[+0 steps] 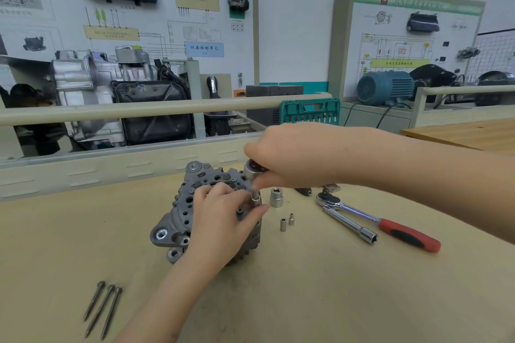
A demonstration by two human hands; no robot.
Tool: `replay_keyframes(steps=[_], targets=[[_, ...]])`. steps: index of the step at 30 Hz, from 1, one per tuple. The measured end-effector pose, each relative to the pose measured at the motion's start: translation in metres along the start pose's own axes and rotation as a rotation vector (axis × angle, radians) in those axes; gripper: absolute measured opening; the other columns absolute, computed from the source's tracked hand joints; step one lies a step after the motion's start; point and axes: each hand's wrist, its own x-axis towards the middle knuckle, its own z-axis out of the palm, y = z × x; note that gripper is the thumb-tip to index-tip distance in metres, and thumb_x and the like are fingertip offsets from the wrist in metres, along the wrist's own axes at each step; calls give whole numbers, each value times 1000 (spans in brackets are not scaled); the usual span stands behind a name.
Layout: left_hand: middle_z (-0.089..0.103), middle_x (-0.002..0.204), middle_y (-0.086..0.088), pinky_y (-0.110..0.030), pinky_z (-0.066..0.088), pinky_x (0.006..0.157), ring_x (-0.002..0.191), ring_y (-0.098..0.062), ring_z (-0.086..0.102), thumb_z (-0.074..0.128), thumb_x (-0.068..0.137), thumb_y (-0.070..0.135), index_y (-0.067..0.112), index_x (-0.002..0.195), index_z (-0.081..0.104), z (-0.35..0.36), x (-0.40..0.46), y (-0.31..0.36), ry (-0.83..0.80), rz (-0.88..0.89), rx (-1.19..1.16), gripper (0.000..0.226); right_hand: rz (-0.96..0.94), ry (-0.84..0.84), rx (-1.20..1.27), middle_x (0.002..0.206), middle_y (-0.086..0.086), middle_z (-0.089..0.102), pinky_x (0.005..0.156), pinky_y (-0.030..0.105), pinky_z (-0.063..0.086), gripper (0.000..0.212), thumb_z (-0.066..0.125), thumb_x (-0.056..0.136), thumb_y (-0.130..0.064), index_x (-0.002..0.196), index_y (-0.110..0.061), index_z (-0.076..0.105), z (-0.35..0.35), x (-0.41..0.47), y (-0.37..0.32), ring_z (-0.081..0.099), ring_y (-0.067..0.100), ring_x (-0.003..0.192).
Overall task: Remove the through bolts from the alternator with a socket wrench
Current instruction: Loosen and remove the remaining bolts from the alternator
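Note:
The grey alternator [184,211] stands on the workbench [306,287] in the middle of the view. My left hand [223,220] lies over its near side, fingers curled against the housing and touching a small socket [255,198] that stands on its right edge. My right hand [292,156] grips a chrome ratchet head [252,170] directly above that socket. Three long through bolts [103,306] lie side by side on the bench at the lower left.
A large socket [276,198] and two small sockets [287,223] stand right of the alternator. A red-handled ratchet [390,227] and an extension bar [351,225] lie further right. A green tool case [309,111] stands behind; a rail [139,110] and training boards fill the background.

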Motion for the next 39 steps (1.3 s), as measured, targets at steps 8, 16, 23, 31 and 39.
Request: replay_keyframes(steps=[8,16,23,31,39], targets=[[59,78,5,-19,15,74,91,27,26,66,79,31,15,76,68,-1,-2,-4,-109,53,-116,16,7,-5,8,69,-4,35,44,20,27,14,45,95,-28,90,-16,40,4,0,-2,42,13,59],[42,56,12,-31,24,77,62,-9,38,79,65,27,16,65,67,0,-2,6,26,16,48,17,42,25,8,63,-5,35,41,20,22,37,42,90,-51,85,-14,46,-1,-4,-1,34,5,51],[55,67,8,-13,16,77,79,14,35,67,78,31,14,76,68,-1,-2,0,-86,19,-66,17,32,5,37,67,-5,34,42,21,22,20,42,94,-35,87,-16,40,-2,-6,-5,36,9,53],[40,55,19,-22,17,74,66,3,37,70,72,38,18,63,61,1,1,5,4,-53,14,24,18,24,-35,66,-4,35,42,23,23,29,40,93,-42,85,-15,41,-3,-2,-4,36,9,52],[56,66,8,-22,18,75,78,-11,46,62,80,36,14,66,57,-4,0,0,-100,29,-13,27,-14,42,-52,68,-3,39,47,26,31,24,40,93,-39,88,-16,44,-2,1,-3,42,14,59]])
